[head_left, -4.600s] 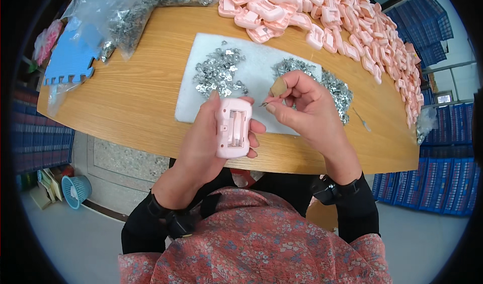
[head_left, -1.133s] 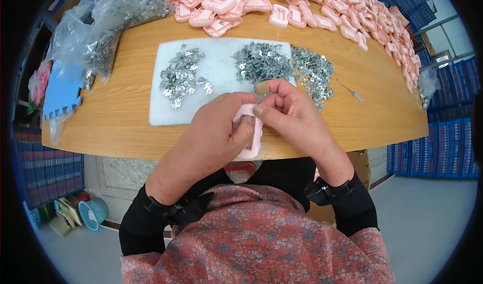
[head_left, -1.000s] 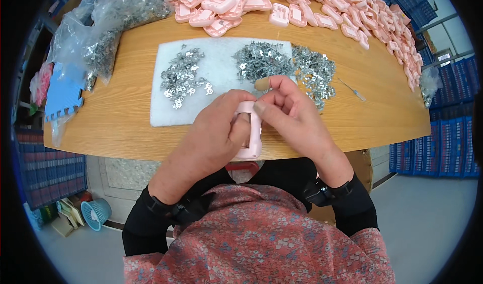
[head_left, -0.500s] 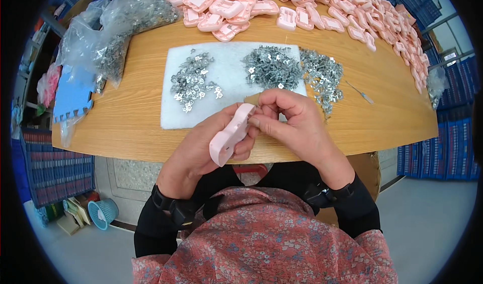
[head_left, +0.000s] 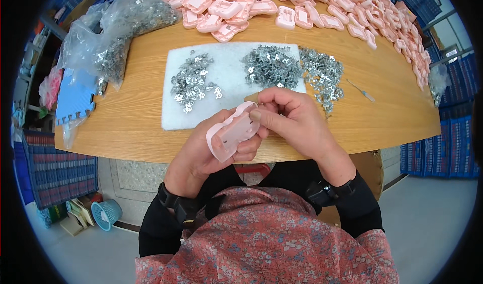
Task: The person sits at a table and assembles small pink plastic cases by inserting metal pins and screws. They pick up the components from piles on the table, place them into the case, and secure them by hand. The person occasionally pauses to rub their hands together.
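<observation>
My left hand [head_left: 204,143] grips a pink plastic shell [head_left: 232,134], its hollow inner side now facing up and partly toward me. At the shell's far end my right hand [head_left: 294,120] has its fingers closed, the thumb tip pressed to the inside. Whether a small part is pinched there is hidden. A tan wrap [head_left: 251,98] shows at a fingertip near that end. Beyond my hands, a white foam sheet [head_left: 229,60] bears a smaller heap of small metal clips [head_left: 192,80] at left and a denser heap of metal clips [head_left: 271,66] at right.
More metal clips [head_left: 322,75] lie on the wooden table [head_left: 397,103] right of the foam, near a thin screwdriver-like tool [head_left: 361,90]. Many pink shells [head_left: 342,12] are piled along the far side. Clear bags of metal parts [head_left: 113,37] and a blue foam mat [head_left: 75,98] sit at left.
The pink shell has rolled in my left hand from edge-on to showing its inside. My right thumb has shifted slightly up onto the shell's inner end.
</observation>
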### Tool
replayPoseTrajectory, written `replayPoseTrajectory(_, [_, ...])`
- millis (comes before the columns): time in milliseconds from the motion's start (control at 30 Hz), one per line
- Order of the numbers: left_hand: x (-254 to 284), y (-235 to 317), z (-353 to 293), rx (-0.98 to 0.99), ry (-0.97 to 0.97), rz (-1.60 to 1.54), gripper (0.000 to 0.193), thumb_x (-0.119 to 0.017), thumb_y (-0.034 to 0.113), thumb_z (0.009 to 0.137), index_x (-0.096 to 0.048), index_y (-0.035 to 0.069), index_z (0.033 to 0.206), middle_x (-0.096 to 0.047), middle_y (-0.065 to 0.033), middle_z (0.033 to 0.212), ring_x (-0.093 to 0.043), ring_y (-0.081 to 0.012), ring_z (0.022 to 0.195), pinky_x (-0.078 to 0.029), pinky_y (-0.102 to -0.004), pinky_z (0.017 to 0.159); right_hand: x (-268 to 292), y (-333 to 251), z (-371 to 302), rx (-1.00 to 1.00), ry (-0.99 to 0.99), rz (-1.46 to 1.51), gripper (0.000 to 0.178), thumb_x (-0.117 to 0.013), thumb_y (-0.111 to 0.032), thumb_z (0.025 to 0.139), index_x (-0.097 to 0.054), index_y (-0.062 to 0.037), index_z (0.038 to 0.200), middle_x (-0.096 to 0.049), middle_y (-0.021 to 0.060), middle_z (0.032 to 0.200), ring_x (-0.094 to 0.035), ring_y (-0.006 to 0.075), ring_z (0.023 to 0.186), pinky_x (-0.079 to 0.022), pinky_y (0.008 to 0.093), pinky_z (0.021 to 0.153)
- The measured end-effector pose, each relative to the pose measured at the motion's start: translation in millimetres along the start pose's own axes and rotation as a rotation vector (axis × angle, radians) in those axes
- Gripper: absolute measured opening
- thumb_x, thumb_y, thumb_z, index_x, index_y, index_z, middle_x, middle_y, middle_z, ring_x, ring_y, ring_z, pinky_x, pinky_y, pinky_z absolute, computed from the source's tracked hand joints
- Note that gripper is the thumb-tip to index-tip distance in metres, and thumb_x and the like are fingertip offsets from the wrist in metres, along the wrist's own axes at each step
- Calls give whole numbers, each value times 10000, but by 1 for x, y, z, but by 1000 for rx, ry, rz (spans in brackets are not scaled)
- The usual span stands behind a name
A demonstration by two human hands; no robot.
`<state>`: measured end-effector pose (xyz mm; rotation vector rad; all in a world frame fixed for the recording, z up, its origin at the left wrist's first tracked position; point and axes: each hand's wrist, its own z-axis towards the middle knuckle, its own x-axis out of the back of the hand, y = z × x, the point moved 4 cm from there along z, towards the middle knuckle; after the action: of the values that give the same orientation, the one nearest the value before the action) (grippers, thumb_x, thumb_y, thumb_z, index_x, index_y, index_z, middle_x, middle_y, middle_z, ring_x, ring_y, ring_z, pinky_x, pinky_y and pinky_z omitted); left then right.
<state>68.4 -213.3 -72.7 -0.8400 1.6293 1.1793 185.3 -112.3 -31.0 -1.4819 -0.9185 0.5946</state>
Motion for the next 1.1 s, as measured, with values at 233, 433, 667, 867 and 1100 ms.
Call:
replayPoseTrajectory(233, [5, 4, -3, -32, -50, -115, 445, -387, 332, 1042, -540, 40, 1342, -655, -181, 1098, -483, -158, 676, -359, -273, 556, 8, 3, -10, 90, 151, 104, 237, -618, -106, 984, -622, -9, 1201, -602, -39, 894, -536, 18, 792, -450, 192, 714])
replayPoseTrajectory(433, [5, 18, 4, -178, 45, -22, 437, -430, 333, 1042, -496, 53, 1371, -594, -158, 1159, -528, -161, 752, -445, -274, 620, 15, -6, -20, 122, 202, 169, 293, -627, -160, 1001, -584, -9, 1247, -598, -45, 933, -534, 23, 841, -454, 196, 772])
replayPoseTrajectory(667, [-26, 23, 24, -460, 354, 597, 399, -467, 188, 1044, -376, 58, 1410, -583, -93, 1198, -604, -180, 1066, -514, -359, 938, -1, -17, -33, 194, 217, 217, 417, -705, -130, 936, -557, 4, 1302, -678, 64, 1147, -623, 77, 918, -509, 231, 790])
replayPoseTrajectory(867, [-42, 11, 19, -420, 401, 396, 409, -425, 208, 1056, -411, 24, 1421, -572, -94, 1273, -590, -184, 1134, -515, -346, 918, 4, -34, -45, 596, 448, -695, 309, -762, -59, 807, -677, -15, 1101, -685, 126, 1043, -673, 229, 814, -553, 335, 683])
replayPoseTrajectory(1100, [-23, 6, 15, -399, 265, 368, 411, -416, 162, 1036, -426, 11, 1418, -584, -113, 1293, -621, -196, 1129, -521, -347, 960, -1, -32, -44, 702, 371, -795, 383, -782, -121, 789, -644, -22, 1132, -629, 144, 1090, -627, 252, 811, -515, 328, 680])
